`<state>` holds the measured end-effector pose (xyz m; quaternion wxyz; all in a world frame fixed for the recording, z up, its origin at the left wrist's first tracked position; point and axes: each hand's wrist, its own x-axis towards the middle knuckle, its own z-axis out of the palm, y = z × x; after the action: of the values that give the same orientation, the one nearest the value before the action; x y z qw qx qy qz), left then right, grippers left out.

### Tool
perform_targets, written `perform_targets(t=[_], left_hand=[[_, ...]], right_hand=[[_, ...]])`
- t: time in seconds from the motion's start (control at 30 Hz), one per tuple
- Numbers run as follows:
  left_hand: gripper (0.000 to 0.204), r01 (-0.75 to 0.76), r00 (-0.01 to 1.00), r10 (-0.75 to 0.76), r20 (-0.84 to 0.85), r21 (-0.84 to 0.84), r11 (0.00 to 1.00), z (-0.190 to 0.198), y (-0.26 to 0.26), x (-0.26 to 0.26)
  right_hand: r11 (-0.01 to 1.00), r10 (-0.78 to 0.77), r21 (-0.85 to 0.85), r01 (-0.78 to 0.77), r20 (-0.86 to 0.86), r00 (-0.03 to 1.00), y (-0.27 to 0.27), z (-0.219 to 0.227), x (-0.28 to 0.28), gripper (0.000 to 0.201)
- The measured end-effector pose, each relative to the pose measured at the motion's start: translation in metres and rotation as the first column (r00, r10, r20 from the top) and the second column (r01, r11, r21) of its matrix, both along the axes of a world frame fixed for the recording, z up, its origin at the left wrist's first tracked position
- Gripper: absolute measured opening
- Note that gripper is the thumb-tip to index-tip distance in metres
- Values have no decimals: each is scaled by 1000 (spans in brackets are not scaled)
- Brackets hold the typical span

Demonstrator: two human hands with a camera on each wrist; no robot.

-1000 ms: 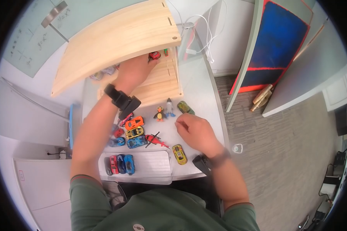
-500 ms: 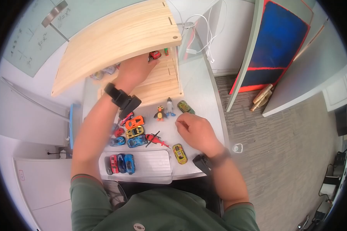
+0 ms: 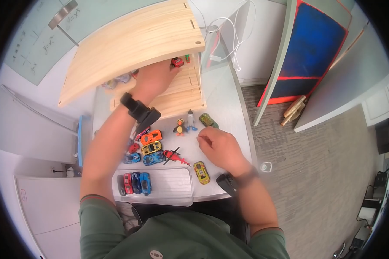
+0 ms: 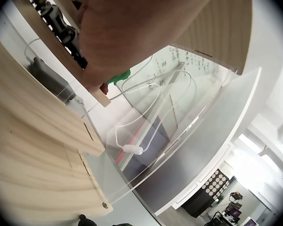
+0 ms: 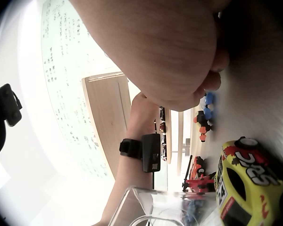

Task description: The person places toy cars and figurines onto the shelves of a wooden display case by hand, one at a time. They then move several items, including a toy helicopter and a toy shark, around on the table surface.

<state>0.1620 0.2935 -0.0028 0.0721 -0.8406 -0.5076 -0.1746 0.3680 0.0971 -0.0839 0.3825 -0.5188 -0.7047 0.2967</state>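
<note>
My left hand (image 3: pixel 155 78) reaches under the top board of a wooden shelf unit (image 3: pixel 134 45). Thumb and fingers are at a red toy car (image 3: pixel 177 62), which they appear to pinch; the far fingers are hidden. Just right of that car stands a small green toy (image 3: pixel 187 58), also seen past the hand in the left wrist view. My right hand (image 3: pixel 221 147) rests on the table, fingers loosely curled and holding nothing. Near it are a camouflage toy car (image 3: pixel 208 120), a yellow toy car (image 3: pixel 201 172), a penguin figure (image 3: pixel 180 128) and a grey-and-blue figure (image 3: pixel 190 120).
A red toy helicopter (image 3: pixel 175 156) lies mid-table, beside several toy cars, among them an orange car (image 3: pixel 151 137). A clear plastic tray (image 3: pixel 177 186) at the front edge has several cars at its left end. White cables (image 3: pixel 234 43) hang behind the shelf.
The left hand and the red toy car have shifted slightly to the right, closer to the green toy. My right hand and the toys on the table stay where they were.
</note>
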Motion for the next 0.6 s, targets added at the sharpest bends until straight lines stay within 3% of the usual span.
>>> perform_targets(t=[0.6], left_hand=[[51, 53, 998, -54, 42, 31, 998, 4, -5, -2]], right_hand=[[1000, 2, -23, -2, -1, 1000, 0, 4, 0, 8]])
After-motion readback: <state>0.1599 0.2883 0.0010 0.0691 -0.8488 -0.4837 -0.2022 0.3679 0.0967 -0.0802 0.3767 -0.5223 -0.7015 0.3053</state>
